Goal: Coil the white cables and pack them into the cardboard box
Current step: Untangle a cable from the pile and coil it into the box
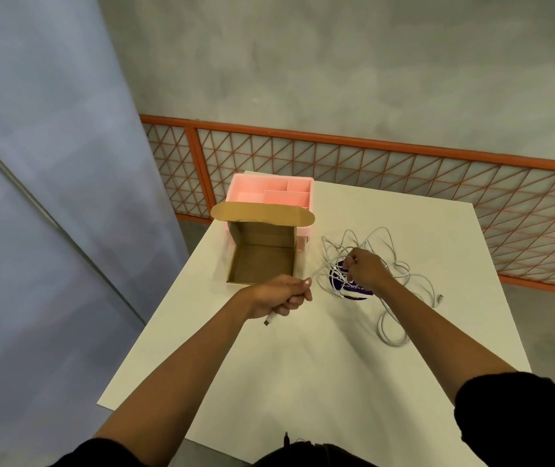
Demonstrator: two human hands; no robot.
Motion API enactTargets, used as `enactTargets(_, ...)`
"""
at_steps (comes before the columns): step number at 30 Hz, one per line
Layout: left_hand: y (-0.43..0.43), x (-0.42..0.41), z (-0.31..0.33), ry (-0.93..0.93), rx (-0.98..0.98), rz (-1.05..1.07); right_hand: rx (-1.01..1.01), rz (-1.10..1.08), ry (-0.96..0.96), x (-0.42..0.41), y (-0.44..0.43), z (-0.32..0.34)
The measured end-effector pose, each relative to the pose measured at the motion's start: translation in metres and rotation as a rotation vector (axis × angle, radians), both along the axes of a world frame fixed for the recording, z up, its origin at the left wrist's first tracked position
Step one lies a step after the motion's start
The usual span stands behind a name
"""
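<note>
White tabletop (303,382), grey concrete wall (337,62): a person's two bare arms reach across the table from its near edge. The left hand (279,298) is closed in a fist round a white cable (323,269), thumb laid along the top, and the cable's plug (268,320) pokes out below the fist on the near side. A short, taut run of that cable climbs to the right hand (365,269), whose fingertips pinch the strand just above the tangle of cables (394,332).

The tangle lies loose on the table right of centre, with loops fanning out on the far side and one long loop trailing toward the near right. A second plug (440,297) rests at the tangle's right edge. Under the heap sits a round purple sticker (353,293) (its white lettering is too small to read).

Just left of the hands stands the cardboard box (262,235), open, its brown floor in plain view. All of the cables are outside it, on the table to its right. The box's lid flap (262,214) is thrown back against a pink organiser tray (235,187) with several compartments, set at the table's far left corner.

Beyond the table runs an orange railing (370,143) filled with criss-cross mesh. A pale blue-grey panel (50,163) takes up the left of the scene. Black sleeves (522,409) show at the near edge.
</note>
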State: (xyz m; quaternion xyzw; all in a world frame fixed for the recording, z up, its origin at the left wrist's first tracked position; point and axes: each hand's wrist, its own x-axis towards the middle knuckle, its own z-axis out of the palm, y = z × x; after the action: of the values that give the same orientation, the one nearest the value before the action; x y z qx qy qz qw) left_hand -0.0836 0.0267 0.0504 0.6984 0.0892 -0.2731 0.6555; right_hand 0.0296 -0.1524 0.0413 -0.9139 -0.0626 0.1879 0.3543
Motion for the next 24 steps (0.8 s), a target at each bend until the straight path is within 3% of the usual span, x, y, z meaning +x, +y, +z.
enactTargets(4, -0.002, 0.005, 0.009, -0.028, -0.283, 0.170, -0.152, 0.164, 0.202, -0.013, 0.003, 0.007)
enactTargets(7, 0.001, 0.012, 0.013, -0.115, -0.372, 0.263, -0.232, 0.313, 0.296, -0.028, 0.006, 0.002)
enactTargets(13, 0.000, 0.016, 0.008, -0.156, -0.400, 0.414, -0.369, 0.663, 0.266, -0.041, 0.018, 0.007)
enactTargets(17, -0.004, 0.013, -0.004, -0.179, -0.467, 0.395, -0.449, 0.830, 0.333, -0.039, 0.029, 0.029)
enactTargets(24, -0.009, 0.013, -0.009, -0.161, -0.441, 0.391, -0.535, 0.915, 0.382, -0.036, 0.046, 0.074)
